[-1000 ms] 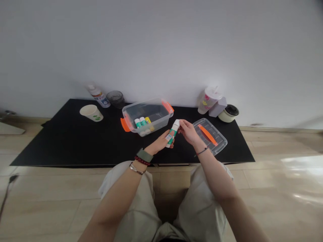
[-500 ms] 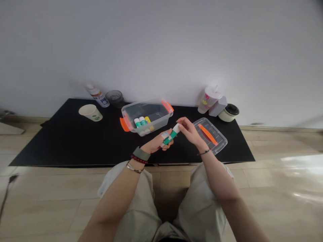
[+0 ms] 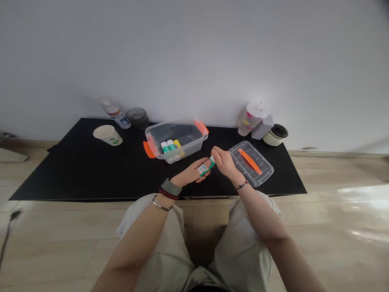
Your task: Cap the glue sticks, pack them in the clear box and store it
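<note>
Seated at a black desk (image 3: 60,178), a person works with both bare hands close together in front of the body. The left hand (image 3: 190,175) is curled shut around a green-and-white glue stick (image 3: 206,166), which lies tilted across the fingers, partly hidden, with a white label showing. The right hand (image 3: 225,162) meets it from the other side, its fingertips (image 3: 214,151) pinched together at the stick's white upper end; whether a cap is on there is hidden. So both hands are occupied with this one stick, held just above the desk.

Just beyond the hands sits a clear plastic box (image 3: 185,126) with orange handles, holding more glue sticks (image 3: 170,147) upright or leaning at one end. Its clear lid (image 3: 240,166), with an orange strip, lies to the right, near the right hand.
</note>
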`<action>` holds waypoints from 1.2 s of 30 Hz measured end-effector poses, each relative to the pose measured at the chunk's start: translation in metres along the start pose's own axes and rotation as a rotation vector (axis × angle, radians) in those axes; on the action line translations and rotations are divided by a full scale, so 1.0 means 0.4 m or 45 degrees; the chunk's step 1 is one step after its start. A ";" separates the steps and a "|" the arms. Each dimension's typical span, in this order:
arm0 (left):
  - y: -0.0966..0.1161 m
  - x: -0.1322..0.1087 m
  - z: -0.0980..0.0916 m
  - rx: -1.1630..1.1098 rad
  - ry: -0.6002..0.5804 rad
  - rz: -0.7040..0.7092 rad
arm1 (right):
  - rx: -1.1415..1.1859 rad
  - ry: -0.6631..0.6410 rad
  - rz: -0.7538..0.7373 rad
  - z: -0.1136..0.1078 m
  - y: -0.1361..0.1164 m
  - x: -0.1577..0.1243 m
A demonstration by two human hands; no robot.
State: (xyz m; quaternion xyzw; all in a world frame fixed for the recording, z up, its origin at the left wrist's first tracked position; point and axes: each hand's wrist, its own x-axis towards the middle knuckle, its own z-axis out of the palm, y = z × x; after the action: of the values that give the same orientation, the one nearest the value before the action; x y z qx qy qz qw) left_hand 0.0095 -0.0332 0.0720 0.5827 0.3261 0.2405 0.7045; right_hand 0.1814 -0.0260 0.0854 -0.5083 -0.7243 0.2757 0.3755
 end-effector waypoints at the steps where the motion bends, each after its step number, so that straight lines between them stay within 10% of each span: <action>1: -0.001 0.001 0.002 0.065 0.028 0.023 | -0.034 0.005 0.010 0.001 0.001 0.002; 10: 0.000 0.003 0.007 1.070 0.450 0.049 | -0.269 0.001 0.212 0.038 0.025 0.010; 18: 0.006 0.000 -0.003 -0.022 -0.089 -0.045 | 0.155 -0.040 -0.059 -0.011 -0.008 -0.005; 29: -0.006 0.010 0.003 1.066 0.409 0.004 | -0.394 -0.061 0.460 0.031 0.013 0.015; 36: 0.000 0.011 0.000 0.154 -0.018 -0.025 | 0.054 -0.071 -0.040 -0.019 0.009 0.001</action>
State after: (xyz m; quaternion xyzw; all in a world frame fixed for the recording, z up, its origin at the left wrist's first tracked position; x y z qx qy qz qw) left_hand 0.0124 -0.0299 0.0713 0.6225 0.3408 0.2093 0.6727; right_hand 0.1895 -0.0245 0.0871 -0.4808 -0.7364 0.2993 0.3701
